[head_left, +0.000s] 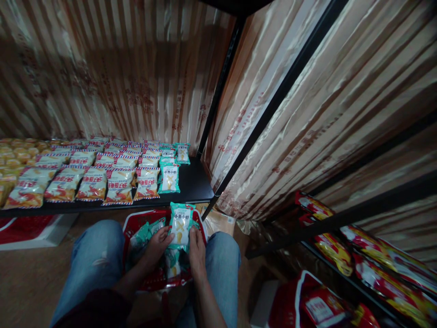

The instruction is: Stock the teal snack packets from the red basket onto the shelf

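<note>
Packet (pixel 180 223), teal and white, one, printed with dark characters and pale yellow pieces: upright, face toward the wearer, gripped between both hands above a basket. Left hand (pixel 160 243): closed on the packet's lower left edge. Right hand (pixel 197 246): closed on its lower right edge. Red basket (pixel 141 218), one, white-rimmed: beneath the hands, between two knees in faded blue jeans (pixel 97 257). Teal packets (pixel 173 263), several, loosely heaped: inside the basket, below the hands and to the left of the left hand. Black shelf (pixel 194 180), one: just beyond the hands. Standing teal packets (pixel 170 177), small group: on that shelf, directly beyond the held packet. Shrimp-printed packets (pixel 119 184), white and orange with striped ends, in rows: on the same shelf, farther to the left of the hands. Yellow packs (pixel 20 150), clustered, detail blurred: at the shelf's far left. Beige curtain (pixel 102 68), pleated, with reddish print: behind the shelf and round to the right. Second shelf (pixel 362 287), dark, with red-and-yellow packets (pixel 329 248): well to the right of the right hand. Second basket (pixel 285 303), red, white-rimmed, holding red packets (pixel 321 307): nearer the wearer, right of the right hand.
</note>
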`<state>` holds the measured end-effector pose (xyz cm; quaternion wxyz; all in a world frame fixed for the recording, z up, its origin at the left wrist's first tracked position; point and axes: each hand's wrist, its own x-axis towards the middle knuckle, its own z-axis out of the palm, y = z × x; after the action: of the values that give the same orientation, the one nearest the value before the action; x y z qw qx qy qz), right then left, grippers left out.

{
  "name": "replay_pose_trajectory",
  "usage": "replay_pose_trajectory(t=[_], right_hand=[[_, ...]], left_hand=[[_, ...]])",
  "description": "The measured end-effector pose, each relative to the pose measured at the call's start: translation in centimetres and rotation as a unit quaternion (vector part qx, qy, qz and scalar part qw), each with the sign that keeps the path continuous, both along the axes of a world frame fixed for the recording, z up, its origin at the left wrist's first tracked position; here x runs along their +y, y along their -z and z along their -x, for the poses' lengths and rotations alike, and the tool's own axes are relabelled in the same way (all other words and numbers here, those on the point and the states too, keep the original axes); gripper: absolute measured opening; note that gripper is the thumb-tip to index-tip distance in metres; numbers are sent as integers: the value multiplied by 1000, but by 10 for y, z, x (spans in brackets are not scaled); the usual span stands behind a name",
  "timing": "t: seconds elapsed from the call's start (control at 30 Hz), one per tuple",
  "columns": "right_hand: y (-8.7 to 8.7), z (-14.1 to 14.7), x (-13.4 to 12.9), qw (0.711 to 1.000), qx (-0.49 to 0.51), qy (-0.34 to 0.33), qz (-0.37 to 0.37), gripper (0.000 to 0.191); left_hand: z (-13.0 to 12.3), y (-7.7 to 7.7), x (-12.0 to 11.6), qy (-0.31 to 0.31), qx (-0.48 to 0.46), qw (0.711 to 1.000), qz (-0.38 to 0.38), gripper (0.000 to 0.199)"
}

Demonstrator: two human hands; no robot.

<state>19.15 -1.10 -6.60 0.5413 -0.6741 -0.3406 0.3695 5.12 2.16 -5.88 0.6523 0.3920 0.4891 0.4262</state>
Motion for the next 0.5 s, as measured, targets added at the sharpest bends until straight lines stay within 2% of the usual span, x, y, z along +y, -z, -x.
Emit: replay_pose_trajectory(t=[0.23,0.5], right_hand=[[-10,3,-2,1000,10,18,-16,49],[-4,-7,10,998,-4,26,-61,48]], left_hand=[[-7,-7,11,-3,-11,1000,-4,54],[-16,-20,17,10,-27,1000,5,60]])
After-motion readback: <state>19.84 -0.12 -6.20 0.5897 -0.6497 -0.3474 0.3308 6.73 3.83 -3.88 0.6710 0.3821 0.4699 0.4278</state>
